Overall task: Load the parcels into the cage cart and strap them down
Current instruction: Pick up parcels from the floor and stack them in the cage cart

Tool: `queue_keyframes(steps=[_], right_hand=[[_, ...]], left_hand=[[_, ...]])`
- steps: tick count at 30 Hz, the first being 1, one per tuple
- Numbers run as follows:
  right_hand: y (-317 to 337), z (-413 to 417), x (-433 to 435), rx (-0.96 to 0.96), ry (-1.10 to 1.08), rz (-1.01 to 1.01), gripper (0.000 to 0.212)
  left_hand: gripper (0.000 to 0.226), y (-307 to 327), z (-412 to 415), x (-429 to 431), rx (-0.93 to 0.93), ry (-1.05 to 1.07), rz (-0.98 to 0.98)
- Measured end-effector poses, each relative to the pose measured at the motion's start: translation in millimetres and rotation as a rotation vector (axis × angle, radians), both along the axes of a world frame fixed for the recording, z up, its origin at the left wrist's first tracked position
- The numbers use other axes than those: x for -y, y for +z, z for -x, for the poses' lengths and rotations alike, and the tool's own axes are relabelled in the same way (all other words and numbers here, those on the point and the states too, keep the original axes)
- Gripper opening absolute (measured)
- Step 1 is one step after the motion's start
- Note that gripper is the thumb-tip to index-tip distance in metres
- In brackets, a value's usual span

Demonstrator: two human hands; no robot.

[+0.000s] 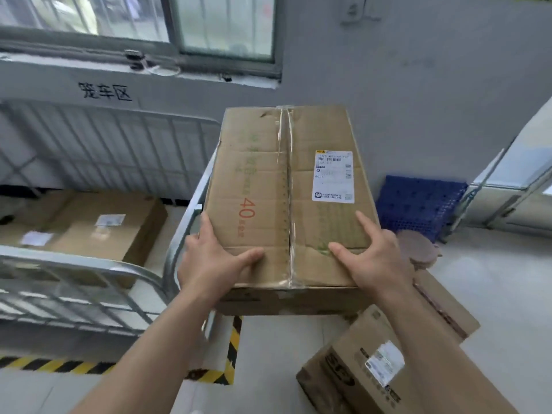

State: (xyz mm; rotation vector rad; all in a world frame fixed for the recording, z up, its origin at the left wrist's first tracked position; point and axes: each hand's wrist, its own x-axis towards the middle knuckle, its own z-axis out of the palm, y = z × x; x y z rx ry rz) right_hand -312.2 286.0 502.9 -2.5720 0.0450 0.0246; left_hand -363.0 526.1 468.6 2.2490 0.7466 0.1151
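Both hands are on the big carton [286, 180], which is up off the floor and hanging over the near right corner of the cage cart [176, 252]. It isn't inside the cart yet! The left hand [209, 258] is spread at the carton's near left corner, thumb flat on the lid and fingers running up the left edge. The right hand [370, 258] mirrors it at the near right corner, thumb and forefinger fanned wide on top, so the carton is pressed between the two palms.

A taped seam runs down the middle of the lid, a white shipping label [333, 176] sits on its right half, and a red "40" is printed on the left.

Inside the cart, down on its floor by the far side, lie brown cartons [98, 231] with white labels on top. There are at least two, though they're blurred.

Out on the floor to the right, beside the cart, a labelled parcel [373, 369] lies tilted, with another brown parcel [442, 303] just behind it. A blue plastic pallet [418, 204] leans against the wall. Yellow-and-black hazard tape [233, 348] marks the floor at the cart's near corner.
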Motion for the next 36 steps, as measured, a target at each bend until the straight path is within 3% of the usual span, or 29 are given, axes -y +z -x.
queue_keyframes(steps=[11,20,36], right_hand=[[65,-1,-259,0.103,0.296,-0.043,0.077],[60,12,-459,0.073,0.477,-0.094,0.081],[42,-65,-750,-0.004,0.663,-0.038,0.074]], left_hand=[[0.131,44,67,-236,0.153,0.322,0.038],[0.134,47,121,-420,0.144,0.508,0.0],[0.134,19,79,-672,0.086,0.705,0.02]])
